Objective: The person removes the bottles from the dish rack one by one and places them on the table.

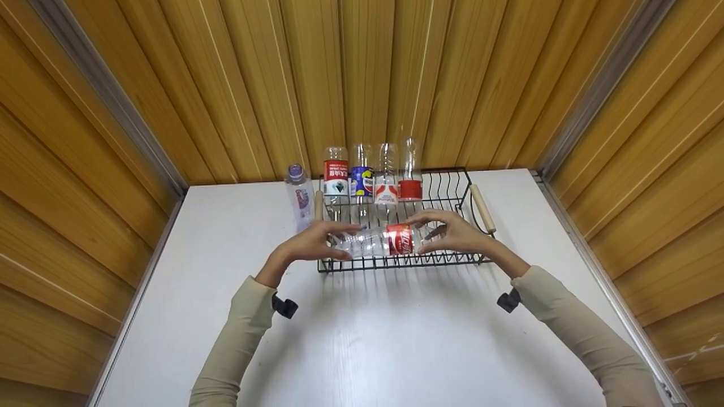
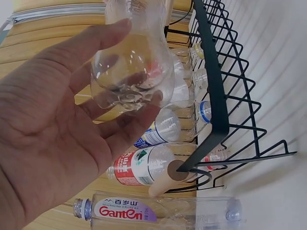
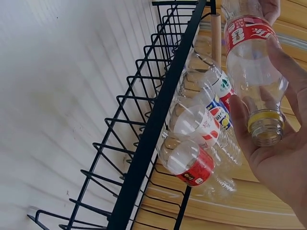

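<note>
A clear plastic bottle [image 1: 367,243] with a red label lies level above the front of a black wire rack [image 3: 156,115]. My left hand [image 1: 308,240] grips its base; in the left wrist view the thumb and fingers [image 2: 115,36] curl round the clear bottom. At the other end, my right hand [image 1: 458,233] holds the shoulder and neck, where the right wrist view shows a yellow ring [image 3: 265,116] below an uncapped mouth. Behind the held bottle, several bottles stand upside down in the rack, among them one with a blue label [image 1: 362,182] and one with a red label [image 1: 410,190].
Left of the rack, a Ganten bottle [image 1: 301,198] stands upright on the white table [image 1: 362,339]. Wooden handles [image 1: 482,209] flank the rack, and its right part shows bare wire slots [image 1: 447,189]. A wood-panelled wall [image 1: 362,73] rises behind.
</note>
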Demonstrator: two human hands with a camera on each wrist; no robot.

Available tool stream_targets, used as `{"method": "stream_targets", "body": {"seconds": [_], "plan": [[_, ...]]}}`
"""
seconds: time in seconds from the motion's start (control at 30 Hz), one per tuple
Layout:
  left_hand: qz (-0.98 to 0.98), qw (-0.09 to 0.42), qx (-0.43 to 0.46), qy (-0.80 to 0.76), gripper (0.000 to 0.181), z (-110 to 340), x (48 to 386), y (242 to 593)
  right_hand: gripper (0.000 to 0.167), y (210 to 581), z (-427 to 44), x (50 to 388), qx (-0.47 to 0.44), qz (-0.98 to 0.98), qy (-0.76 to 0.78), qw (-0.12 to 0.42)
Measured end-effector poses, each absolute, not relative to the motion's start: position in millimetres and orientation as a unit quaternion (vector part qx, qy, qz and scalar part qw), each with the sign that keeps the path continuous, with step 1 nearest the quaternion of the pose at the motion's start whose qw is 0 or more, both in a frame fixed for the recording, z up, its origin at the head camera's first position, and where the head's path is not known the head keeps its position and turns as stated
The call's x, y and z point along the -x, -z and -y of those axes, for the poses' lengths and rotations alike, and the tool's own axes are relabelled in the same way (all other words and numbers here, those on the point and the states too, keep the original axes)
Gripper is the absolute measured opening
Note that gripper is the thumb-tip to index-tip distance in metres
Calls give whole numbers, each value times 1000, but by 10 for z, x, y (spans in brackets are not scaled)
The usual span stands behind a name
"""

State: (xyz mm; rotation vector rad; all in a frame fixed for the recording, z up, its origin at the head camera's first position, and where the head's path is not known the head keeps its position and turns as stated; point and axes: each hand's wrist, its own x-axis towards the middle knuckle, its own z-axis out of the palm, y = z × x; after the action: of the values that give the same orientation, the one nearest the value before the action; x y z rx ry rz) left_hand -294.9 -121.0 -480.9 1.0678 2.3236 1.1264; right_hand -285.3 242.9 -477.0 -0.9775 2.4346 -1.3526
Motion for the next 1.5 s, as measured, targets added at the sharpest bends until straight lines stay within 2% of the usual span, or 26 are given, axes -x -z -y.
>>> {"method": "stream_targets", "body": {"seconds": [0.27,0.63,1.0,1.23,1.5], "plan": [[-817,157,-377,-408,66,1311,2943,4856,72,4748,-2660,2947,305,-836,445,101],[-829,135,-335,-427,65,1583,2897,4912,65,4797,-3302,3197,198,-850,479,91],[-824,107,-291,-475,65,1830,2844,5015,57,5039,-3803,3335,107,-864,492,25],[-815,99,-228,-523,68,1990,2851,5177,60,5197,-3978,3308,66,-876,474,59],[-786,109,-168,-585,72,2126,2825,5311,57,5326,-4043,3264,86,-842,525,83]]}}
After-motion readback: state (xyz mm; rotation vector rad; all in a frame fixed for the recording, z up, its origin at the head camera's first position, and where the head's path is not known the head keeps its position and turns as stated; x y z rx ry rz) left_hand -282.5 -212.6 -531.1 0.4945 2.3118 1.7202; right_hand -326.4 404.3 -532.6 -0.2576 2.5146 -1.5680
